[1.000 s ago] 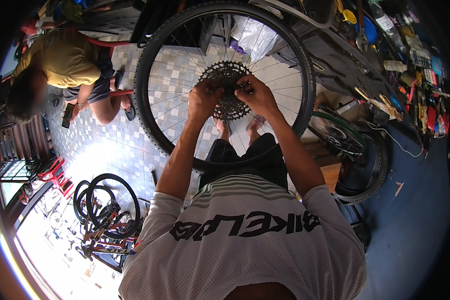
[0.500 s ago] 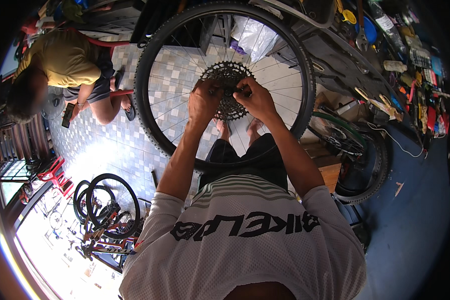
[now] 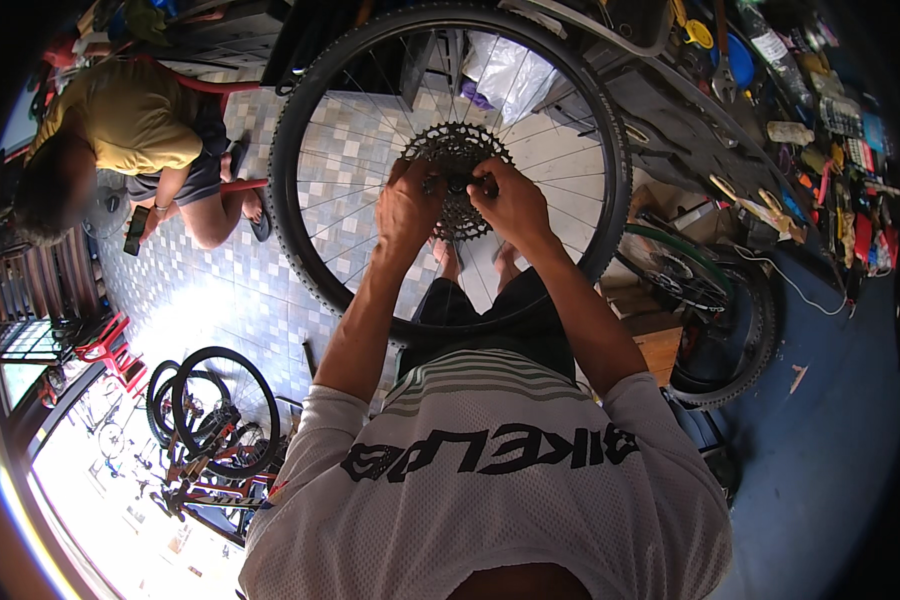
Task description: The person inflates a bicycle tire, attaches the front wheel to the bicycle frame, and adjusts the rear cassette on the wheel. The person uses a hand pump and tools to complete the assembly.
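Note:
A bicycle wheel with a black knobby tyre and thin spokes stands before me, its dark cassette facing up at the middle. My left hand is closed at the left side of the cassette, fingers bent over its sprockets toward the hub. From the other side my right hand pinches with thumb and forefinger close to the hub's centre. Whatever the fingertips hold there is small, dark and mostly hidden. Between the two hands the axle area shows only as a dark patch.
At left a person in a yellow shirt sits holding a phone. Bicycles stand at lower left near a red chair. On the right lie another wheel, a wooden box and a bench crowded with tools.
My right fingers have shifted slightly at the hub, and the left fingers have moved a little. Wheel and surroundings look the same.

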Motion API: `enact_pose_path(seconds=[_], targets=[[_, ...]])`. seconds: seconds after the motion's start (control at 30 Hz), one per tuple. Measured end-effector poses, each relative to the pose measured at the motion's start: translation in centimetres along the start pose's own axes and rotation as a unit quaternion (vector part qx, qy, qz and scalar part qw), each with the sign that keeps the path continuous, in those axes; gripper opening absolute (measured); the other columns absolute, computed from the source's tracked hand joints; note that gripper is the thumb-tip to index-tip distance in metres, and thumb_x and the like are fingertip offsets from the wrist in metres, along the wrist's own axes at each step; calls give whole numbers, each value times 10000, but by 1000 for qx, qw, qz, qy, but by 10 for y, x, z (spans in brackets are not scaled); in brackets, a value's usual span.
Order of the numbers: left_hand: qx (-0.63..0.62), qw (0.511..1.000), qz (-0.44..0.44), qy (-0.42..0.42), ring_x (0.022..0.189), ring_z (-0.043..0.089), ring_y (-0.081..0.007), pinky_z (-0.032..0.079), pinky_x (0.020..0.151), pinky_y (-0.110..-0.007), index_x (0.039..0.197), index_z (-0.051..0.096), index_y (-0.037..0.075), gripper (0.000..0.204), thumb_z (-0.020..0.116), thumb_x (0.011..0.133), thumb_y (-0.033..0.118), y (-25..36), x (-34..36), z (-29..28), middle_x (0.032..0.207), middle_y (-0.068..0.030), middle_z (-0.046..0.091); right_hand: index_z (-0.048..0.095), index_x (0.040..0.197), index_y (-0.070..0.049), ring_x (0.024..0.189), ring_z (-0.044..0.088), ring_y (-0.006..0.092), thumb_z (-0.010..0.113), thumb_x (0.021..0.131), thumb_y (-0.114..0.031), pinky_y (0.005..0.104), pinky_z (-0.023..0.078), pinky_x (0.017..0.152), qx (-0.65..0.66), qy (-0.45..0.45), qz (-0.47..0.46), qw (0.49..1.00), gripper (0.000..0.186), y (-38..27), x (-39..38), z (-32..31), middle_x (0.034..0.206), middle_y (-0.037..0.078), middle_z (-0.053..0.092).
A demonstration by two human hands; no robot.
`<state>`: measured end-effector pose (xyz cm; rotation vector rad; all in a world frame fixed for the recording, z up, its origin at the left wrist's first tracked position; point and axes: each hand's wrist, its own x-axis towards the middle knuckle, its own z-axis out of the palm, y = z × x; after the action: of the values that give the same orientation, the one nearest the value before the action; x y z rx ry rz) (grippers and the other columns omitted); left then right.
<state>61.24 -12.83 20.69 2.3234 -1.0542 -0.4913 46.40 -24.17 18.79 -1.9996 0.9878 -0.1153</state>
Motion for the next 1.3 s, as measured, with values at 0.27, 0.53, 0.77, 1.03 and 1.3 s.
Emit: enact_pose_path(seconds=[0.27, 0.53, 0.77, 1.03, 1.3], targets=[[13, 997, 70, -25, 1121, 629, -403, 568, 867, -496, 1249, 670, 216, 445, 744, 817, 134, 8, -8, -8, 1230, -177, 583, 632, 1165, -117, 758, 681, 186, 766, 884, -207, 325, 538, 691, 98, 4, -20, 995, 324, 12, 1, 0, 883, 57, 705], [-164, 985, 48, -12, 874, 677, -255, 561, 791, -368, 1179, 710, 78, 327, 765, 870, 167, 0, -7, -6, 1037, -153, 702, 484, 1434, -99, 987, 618, 122, 557, 905, 81, 269, 534, 753, 479, -118, 92, 865, 563, 0, 0, -26, 1249, 112, 622], [-307, 934, -127, -132, 725, 628, -93, 516, 606, -254, 1108, 710, -7, 283, 772, 912, 187, 10, -6, -9, 904, -55, 725, 425, 1479, -82, 1052, 610, 121, 522, 897, 132, 273, 547, 807, 482, -143, 5, 865, 628, -3, 5, -24, 1316, 97, 594], [-429, 875, -174, -142, 746, 638, -89, 529, 611, -246, 1115, 682, -24, 279, 777, 905, 133, 13, -6, -10, 887, -45, 698, 494, 1407, -67, 1094, 620, 139, 570, 922, 83, 288, 558, 862, 428, -122, -25, 895, 514, -4, 6, -21, 1270, 94, 612], [-469, 849, -187, -152, 786, 665, -109, 561, 647, -264, 1089, 685, -12, 239, 767, 917, 132, 4, -5, -8, 901, -51, 706, 599, 1261, -14, 960, 656, 143, 561, 936, 61, 281, 583, 782, 466, -114, 63, 875, 336, -2, 7, -20, 1153, 89, 654]])
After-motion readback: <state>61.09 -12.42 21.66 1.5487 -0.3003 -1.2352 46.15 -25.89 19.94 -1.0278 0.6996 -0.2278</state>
